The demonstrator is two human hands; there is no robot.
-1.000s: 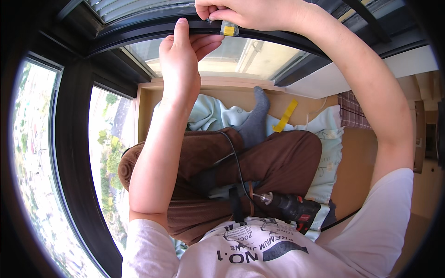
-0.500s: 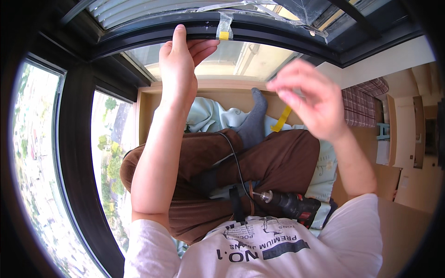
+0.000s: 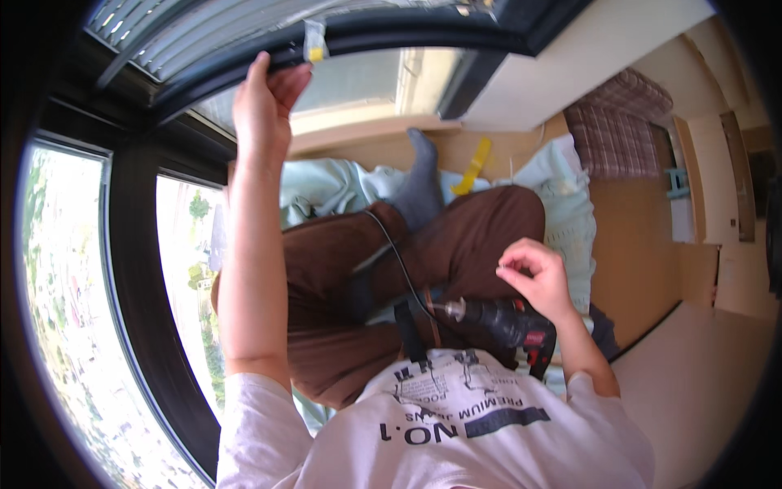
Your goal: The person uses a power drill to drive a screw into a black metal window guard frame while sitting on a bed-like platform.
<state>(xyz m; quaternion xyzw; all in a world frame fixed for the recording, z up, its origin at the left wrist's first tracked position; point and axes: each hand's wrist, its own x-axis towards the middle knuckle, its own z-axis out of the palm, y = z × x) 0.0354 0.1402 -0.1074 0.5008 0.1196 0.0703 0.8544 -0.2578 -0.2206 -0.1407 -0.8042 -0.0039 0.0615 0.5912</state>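
Note:
My left hand point(image 3: 265, 110) is raised to the dark window frame point(image 3: 391, 39), thumb against its face and fingers curled under its lower edge. Just right of those fingers, a strip of clear tape point(image 3: 315, 34) with a yellow end sticks to the frame. My right hand point(image 3: 538, 277) hovers over my bent knee, thumb and fingertips pinched together; whatever is between them is too small to make out. Close below it, a dark power drill point(image 3: 505, 322) with red parts rests on my lap, its metal chuck pointing left.
A black cord point(image 3: 399, 253) runs across my brown trousers. Beyond my knee lies a yellow strip point(image 3: 472, 167), by a pale green cloth point(image 3: 562, 196). Tall window panes point(image 3: 69, 269) stand at the left. A plaid cushion-like thing point(image 3: 615, 134) is at the far right.
My right hand has come down from near the frame to above the drill, its fingers still pinched. The view has shifted; my left hand stays at the frame.

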